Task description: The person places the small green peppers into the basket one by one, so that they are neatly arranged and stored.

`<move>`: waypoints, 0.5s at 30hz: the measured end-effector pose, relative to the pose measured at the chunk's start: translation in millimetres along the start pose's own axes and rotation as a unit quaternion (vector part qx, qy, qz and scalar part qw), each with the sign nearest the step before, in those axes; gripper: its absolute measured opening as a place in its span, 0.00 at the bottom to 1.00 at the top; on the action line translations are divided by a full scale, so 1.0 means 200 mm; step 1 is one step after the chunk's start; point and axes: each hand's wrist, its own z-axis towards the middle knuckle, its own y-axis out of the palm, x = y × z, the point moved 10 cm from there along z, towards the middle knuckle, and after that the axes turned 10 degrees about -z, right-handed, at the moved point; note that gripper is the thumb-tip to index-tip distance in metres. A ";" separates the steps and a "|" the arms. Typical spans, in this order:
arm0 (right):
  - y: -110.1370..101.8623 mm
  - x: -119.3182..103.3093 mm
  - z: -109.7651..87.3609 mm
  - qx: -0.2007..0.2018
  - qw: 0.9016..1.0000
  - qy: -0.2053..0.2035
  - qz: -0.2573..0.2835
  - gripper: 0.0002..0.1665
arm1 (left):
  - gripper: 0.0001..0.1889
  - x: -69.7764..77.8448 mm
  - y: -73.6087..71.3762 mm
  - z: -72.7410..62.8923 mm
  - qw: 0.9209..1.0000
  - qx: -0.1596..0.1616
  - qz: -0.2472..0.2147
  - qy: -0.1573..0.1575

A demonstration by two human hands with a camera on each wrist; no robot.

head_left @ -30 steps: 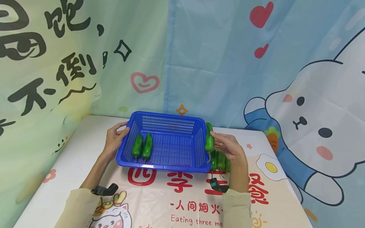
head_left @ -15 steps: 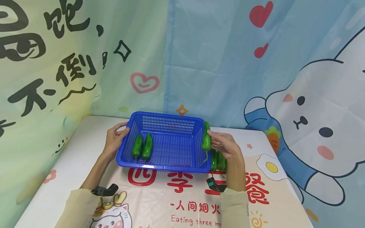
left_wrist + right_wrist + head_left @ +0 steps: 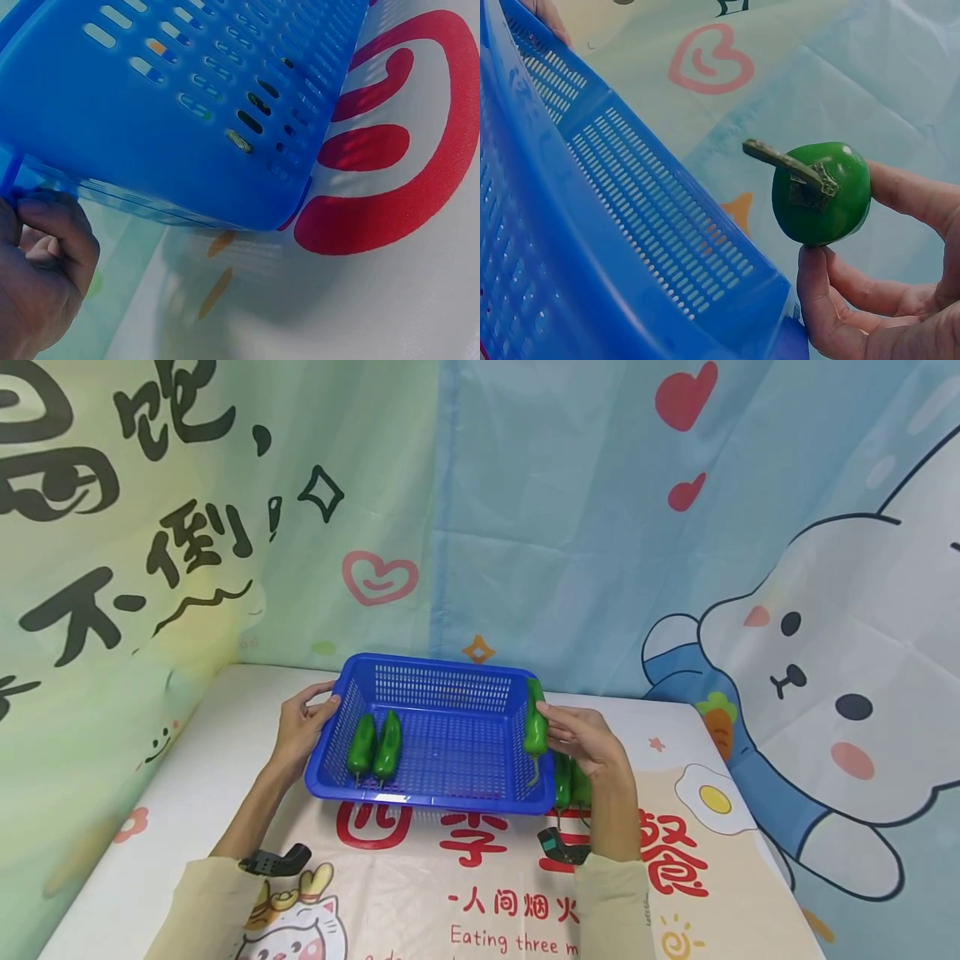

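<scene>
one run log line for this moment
left hand: grips blue basket | right hand: pinches green pepper | inside basket: two peppers | beside basket: more peppers

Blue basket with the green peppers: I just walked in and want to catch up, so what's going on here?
A person is handling peppers at a blue basket. The left hand grips the basket's left end, while the right hand holds a green pepper up at its right end, not yet laid inside. Two peppers lie side by side in the left part of the basket. At least two others are just outside its right end, partly hidden.
</scene>
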 end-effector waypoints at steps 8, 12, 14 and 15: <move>0.03 -0.02 0.00 -0.007 1.000 -0.006 -0.017 0.41 | 0.27 0.00 0.00 0.01 1.000 -0.001 -0.002 0.001; 0.04 -0.03 -0.01 -0.005 1.000 -0.006 -0.026 0.40 | 0.27 -0.01 0.00 0.01 1.000 -0.001 -0.001 0.001; 0.06 -0.03 -0.01 -0.008 1.000 -0.010 -0.026 0.39 | 0.27 -0.01 -0.01 0.01 1.000 0.001 -0.003 -0.001; 0.07 -0.03 -0.01 -0.009 1.000 -0.011 -0.026 0.39 | 0.27 -0.01 -0.01 0.01 1.000 0.002 -0.002 -0.002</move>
